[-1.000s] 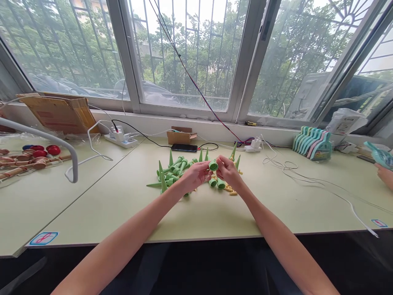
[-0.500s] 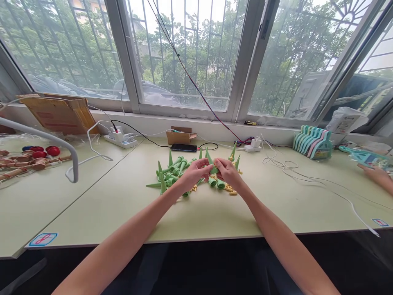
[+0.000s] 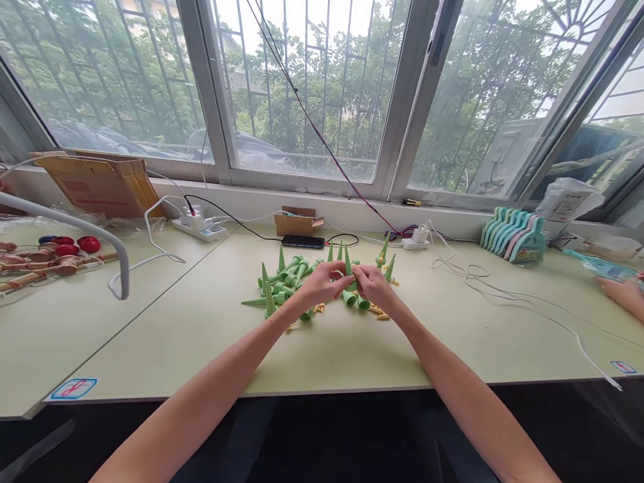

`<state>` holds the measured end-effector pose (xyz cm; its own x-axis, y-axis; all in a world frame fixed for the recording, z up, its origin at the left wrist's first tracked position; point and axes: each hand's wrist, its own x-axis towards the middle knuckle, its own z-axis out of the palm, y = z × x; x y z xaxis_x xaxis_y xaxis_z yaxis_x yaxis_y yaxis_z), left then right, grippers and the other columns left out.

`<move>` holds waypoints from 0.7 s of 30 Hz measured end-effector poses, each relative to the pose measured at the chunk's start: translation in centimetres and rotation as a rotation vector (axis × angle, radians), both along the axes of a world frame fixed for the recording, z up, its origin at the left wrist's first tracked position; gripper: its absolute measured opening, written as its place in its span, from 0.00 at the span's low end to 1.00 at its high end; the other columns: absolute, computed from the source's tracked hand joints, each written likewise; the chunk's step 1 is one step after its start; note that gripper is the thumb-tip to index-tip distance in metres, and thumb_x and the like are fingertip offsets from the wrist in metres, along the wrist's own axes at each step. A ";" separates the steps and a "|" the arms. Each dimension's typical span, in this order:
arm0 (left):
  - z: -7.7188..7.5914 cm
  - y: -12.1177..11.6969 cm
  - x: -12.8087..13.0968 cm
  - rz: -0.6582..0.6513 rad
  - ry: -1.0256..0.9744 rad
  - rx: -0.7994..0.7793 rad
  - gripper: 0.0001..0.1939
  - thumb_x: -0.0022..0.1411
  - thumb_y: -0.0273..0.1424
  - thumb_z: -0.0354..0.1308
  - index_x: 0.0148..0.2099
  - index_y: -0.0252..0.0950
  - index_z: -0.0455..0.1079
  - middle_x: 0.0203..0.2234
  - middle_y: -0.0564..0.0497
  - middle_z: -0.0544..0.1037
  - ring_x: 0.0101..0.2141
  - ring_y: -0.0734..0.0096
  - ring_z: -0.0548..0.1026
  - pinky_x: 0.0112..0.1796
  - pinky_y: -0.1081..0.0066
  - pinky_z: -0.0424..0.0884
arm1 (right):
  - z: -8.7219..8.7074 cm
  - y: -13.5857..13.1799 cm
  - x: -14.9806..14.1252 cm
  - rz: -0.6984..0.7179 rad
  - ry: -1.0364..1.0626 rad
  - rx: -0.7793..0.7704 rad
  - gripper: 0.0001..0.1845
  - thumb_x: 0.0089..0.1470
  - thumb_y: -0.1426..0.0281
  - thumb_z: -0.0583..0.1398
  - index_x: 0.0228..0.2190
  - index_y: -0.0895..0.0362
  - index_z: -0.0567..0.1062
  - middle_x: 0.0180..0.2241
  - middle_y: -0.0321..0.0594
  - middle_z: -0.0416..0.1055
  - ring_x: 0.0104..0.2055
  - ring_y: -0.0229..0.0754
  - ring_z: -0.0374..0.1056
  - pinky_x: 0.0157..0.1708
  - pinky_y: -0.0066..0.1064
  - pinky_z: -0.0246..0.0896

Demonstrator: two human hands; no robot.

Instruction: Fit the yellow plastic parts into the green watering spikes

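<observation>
My left hand (image 3: 322,283) and my right hand (image 3: 371,283) meet over the middle of the table, fingers pinched on one green plastic spike (image 3: 348,260). Its pointed end is up, and the fingers cover most of its lower part. Around my left hand lies a heap of green spikes (image 3: 289,274), some standing on their wide ends and others lying on their sides. Two hollow green ends (image 3: 356,301) face me just below the hands. Small yellow plastic pieces (image 3: 377,310) are scattered under my right hand, and more yellow pieces (image 3: 318,308) lie by my left wrist.
A black phone (image 3: 302,241) lies before a small open cardboard box (image 3: 298,221). White cables (image 3: 473,272) cross the table's right side, near pastel hangers (image 3: 513,235). Another person's hand (image 3: 622,294) is at far right. Wooden toys with red balls (image 3: 65,258) lie left, behind a grey metal tube (image 3: 123,268).
The held green spike has turned from its open end facing me to its tip pointing up. Both hands stay close together. The other person's hand has come further into view at right.
</observation>
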<state>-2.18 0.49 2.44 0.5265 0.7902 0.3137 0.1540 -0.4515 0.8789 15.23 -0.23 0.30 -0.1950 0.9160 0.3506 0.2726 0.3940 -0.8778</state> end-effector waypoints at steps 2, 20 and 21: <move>0.0 0.0 0.2 -0.005 -0.006 -0.008 0.13 0.58 0.41 0.61 0.32 0.36 0.69 0.16 0.55 0.69 0.16 0.77 0.63 0.20 0.76 0.56 | -0.1 -0.1 0.0 -0.014 -0.006 0.009 0.23 0.61 0.54 0.51 0.20 0.54 0.58 0.14 0.29 0.50 0.16 0.33 0.48 0.17 0.29 0.43; -0.4 0.0 0.6 -0.149 -0.275 -0.383 0.23 0.52 0.47 0.67 0.34 0.30 0.70 0.25 0.54 0.66 0.22 0.80 0.66 0.24 0.75 0.64 | 0.2 -0.3 0.2 0.024 0.003 0.069 0.25 0.61 0.49 0.52 0.22 0.54 0.58 0.19 0.30 0.47 0.19 0.34 0.46 0.18 0.29 0.44; -0.4 0.0 0.5 -0.162 -0.285 -0.400 0.23 0.52 0.47 0.67 0.34 0.30 0.70 0.25 0.54 0.66 0.23 0.80 0.65 0.24 0.75 0.65 | 0.3 -0.3 0.2 0.024 -0.003 0.081 0.25 0.61 0.49 0.52 0.22 0.54 0.58 0.19 0.30 0.47 0.20 0.34 0.46 0.19 0.29 0.44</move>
